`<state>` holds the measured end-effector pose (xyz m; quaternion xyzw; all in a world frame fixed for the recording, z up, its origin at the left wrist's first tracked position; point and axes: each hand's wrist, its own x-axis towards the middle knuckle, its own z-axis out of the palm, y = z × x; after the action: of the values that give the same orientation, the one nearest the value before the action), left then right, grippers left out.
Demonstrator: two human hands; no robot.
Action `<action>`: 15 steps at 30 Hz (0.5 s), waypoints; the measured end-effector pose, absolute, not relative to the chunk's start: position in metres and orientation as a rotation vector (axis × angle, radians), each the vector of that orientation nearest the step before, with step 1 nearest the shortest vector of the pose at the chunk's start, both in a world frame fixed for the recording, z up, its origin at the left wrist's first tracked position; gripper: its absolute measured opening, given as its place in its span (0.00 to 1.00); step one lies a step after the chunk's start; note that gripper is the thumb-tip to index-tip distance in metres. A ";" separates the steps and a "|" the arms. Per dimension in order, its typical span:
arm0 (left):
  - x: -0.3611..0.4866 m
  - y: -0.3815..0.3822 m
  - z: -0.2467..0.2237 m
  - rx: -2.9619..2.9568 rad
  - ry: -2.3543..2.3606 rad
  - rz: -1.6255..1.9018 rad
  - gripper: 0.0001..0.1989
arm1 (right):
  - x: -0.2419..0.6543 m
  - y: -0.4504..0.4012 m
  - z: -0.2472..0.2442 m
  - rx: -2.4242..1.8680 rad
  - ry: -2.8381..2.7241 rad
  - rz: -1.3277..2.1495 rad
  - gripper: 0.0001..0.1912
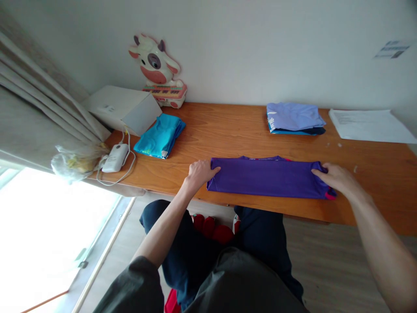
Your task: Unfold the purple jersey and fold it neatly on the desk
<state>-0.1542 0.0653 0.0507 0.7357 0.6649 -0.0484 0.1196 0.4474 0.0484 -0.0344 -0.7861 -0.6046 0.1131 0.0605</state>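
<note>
A purple shirt [265,178], folded into a long flat strip, lies along the front of the wooden table [224,130]. Part of its collar and some pink trim peek out at the far edge, and a pink patch shows at the near right corner. My left hand [202,172] grips the strip's left end, thumb on top and fingers hidden beneath. At the other end my right hand [335,176] pinches the cloth in the same way, its thumb pressed on the upper side. Both forearms reach in from the near side.
A folded turquoise garment [161,135] lies left, near a white box [127,106], a cow toy piano [158,71], a white corded device [115,157] and a plastic bag [78,163]. Folded garments, lavender on top [295,116], and white papers [369,125] lie at the back right.
</note>
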 end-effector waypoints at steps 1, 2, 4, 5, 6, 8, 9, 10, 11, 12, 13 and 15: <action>-0.152 0.065 0.050 2.152 1.942 -0.106 0.25 | 0.447 0.050 -0.034 -2.418 -1.856 0.353 0.20; -0.150 0.065 0.048 2.147 1.947 -0.064 0.24 | 0.445 0.050 -0.033 -2.430 -1.860 0.347 0.19; -0.147 0.063 0.046 2.117 1.963 0.018 0.23 | 0.442 0.049 -0.031 -2.393 -1.800 0.300 0.21; -0.146 0.062 0.044 2.100 1.971 0.065 0.24 | 0.440 0.048 -0.031 -2.368 -1.758 0.277 0.23; -0.145 0.060 0.042 2.084 1.978 0.116 0.25 | 0.438 0.047 -0.030 -2.334 -1.714 0.258 0.25; -0.144 0.059 0.037 2.060 1.979 0.210 0.25 | 0.434 0.045 -0.029 -2.251 -1.638 0.251 0.26; -0.143 0.059 0.034 2.047 1.977 0.248 0.25 | 0.432 0.044 -0.029 -2.211 -1.613 0.268 0.25; -0.143 0.059 0.031 2.033 1.980 0.280 0.24 | 0.431 0.044 -0.030 -2.178 -1.595 0.291 0.24; -0.144 0.059 0.028 2.016 1.987 0.308 0.24 | 0.429 0.044 -0.031 -2.155 -1.582 0.315 0.23; -0.144 0.059 0.025 2.001 1.994 0.336 0.23 | 0.427 0.044 -0.032 -2.137 -1.570 0.332 0.23; -0.145 0.059 0.023 1.992 1.994 0.371 0.22 | 0.426 0.043 -0.033 -2.119 -1.561 0.332 0.22; -0.148 0.059 0.018 1.988 1.955 0.460 0.20 | 0.425 0.042 -0.034 -2.067 -1.552 0.287 0.22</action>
<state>-0.1481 0.0592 0.0177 0.6948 0.6832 0.1607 0.1571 0.4250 0.0417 -0.0344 -0.7659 -0.5751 0.1065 0.2669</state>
